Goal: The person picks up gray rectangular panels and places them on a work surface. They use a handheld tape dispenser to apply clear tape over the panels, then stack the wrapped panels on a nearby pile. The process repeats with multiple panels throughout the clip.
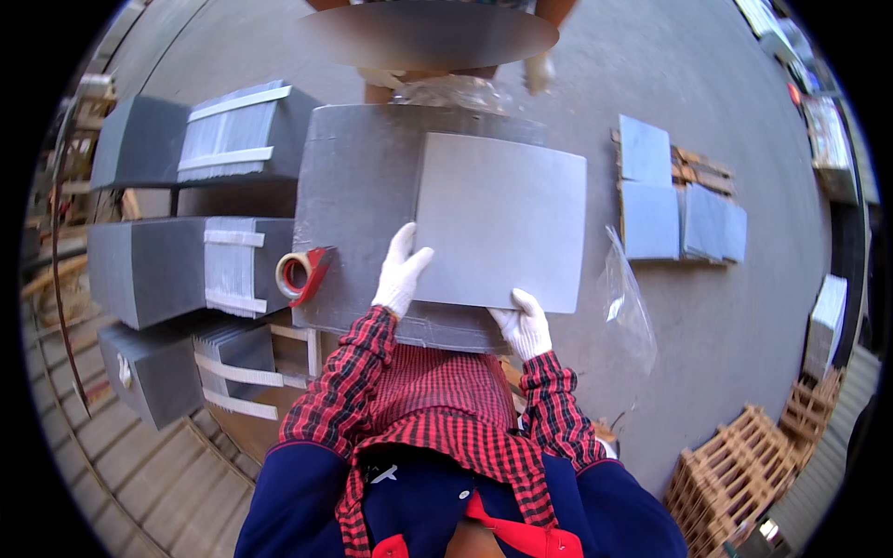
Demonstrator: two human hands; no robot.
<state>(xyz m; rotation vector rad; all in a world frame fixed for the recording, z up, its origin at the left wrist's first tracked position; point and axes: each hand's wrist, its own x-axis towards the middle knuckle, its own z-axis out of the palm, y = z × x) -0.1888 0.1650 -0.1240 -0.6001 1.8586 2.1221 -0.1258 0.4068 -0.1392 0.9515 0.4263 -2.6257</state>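
A smooth light grey square slab (507, 219) lies on a larger, darker grey stack (358, 167) in front of me. My right hand (523, 325), in a white glove, grips the slab's near edge, thumb on top and the other fingers mostly hidden below it. My left hand (402, 274), gloved too, rests against the slab's left edge with its thumb and fingers apart. A red tape dispenser (312, 276) with a roll of tape sits by the stack's left edge, left of my left hand.
A co-worker (433, 37) stands across the stack, beside crumpled clear plastic (456, 93). Strapped grey slab stacks (153, 270) line the left. Bluish slabs (648, 219) lie on a pallet to the right, near loose plastic film (625, 302). Wooden crates (735, 470) stand at lower right.
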